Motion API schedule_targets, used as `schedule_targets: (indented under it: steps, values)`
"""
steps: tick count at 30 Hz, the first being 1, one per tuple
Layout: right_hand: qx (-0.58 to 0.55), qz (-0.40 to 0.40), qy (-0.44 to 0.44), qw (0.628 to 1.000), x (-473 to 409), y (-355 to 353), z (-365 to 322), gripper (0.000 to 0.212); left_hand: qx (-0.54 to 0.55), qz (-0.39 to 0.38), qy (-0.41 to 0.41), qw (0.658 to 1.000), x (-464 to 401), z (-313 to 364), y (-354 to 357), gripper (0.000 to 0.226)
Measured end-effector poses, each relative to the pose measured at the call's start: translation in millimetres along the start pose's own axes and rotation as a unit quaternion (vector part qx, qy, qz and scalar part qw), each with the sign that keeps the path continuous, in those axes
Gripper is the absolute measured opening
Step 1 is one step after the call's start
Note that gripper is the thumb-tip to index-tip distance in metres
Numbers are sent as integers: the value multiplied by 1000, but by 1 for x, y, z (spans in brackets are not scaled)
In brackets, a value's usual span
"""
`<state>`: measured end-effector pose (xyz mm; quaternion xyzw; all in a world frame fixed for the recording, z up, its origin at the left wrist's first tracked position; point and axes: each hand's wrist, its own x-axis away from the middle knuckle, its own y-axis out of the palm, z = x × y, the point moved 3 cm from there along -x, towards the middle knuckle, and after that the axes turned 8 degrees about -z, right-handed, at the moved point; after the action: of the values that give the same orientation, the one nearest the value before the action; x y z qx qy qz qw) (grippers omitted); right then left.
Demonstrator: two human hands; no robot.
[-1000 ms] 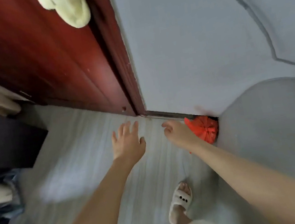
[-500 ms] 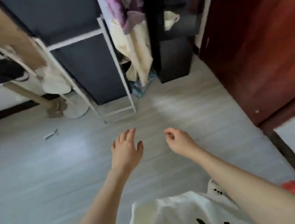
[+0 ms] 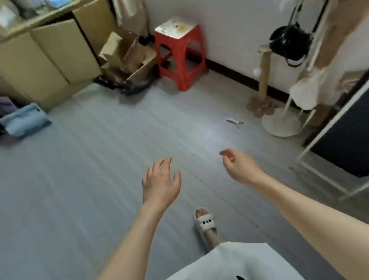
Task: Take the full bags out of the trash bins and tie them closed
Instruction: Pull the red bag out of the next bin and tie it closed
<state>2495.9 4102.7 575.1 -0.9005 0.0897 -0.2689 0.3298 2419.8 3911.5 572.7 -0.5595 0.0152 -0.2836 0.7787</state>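
Note:
My left hand [image 3: 160,183] hovers over the grey floor with its fingers spread and relaxed, holding nothing. My right hand [image 3: 240,166] is level with it, a little to the right, fingers loosely curled and empty. No trash bin or trash bag shows in the head view. The red tied bag seen earlier is out of frame.
A red plastic stool [image 3: 180,52] stands against the white wall ahead. Cardboard boxes [image 3: 127,59] and a tan cabinet [image 3: 25,56] fill the far left. A clothes stand [image 3: 280,121] and a black-panelled rack [image 3: 357,128] stand at the right. A small white object [image 3: 235,122] lies on the floor.
The view has swung left, from the red door and red bag by the wall to the room with the stool. Both hands stay empty and held out in front.

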Motion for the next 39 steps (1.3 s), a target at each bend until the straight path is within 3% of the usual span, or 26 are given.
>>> schedule_targets:
  steps: [7,12,18,22,39]
  values:
    - [69,-117,-124,983,-136,77,-167,34,48,45,-144,987,-74,-139,-82,49]
    - [130,-208,-189,951,-217,148,-307,32,84,103,-244,961,-103,-248,-158,47]
    - [199,-308,-270,890,-255,277,-455,33,141,161,-373,903,-77,-396,-204,48]
    - [234,-335,-314,857,-272,380,-548,34,164,179,-431,869,-60,-511,-226,48]
    - [260,-390,-363,805,-294,738,-945,36,223,237,-490,809,-26,-970,-418,48]
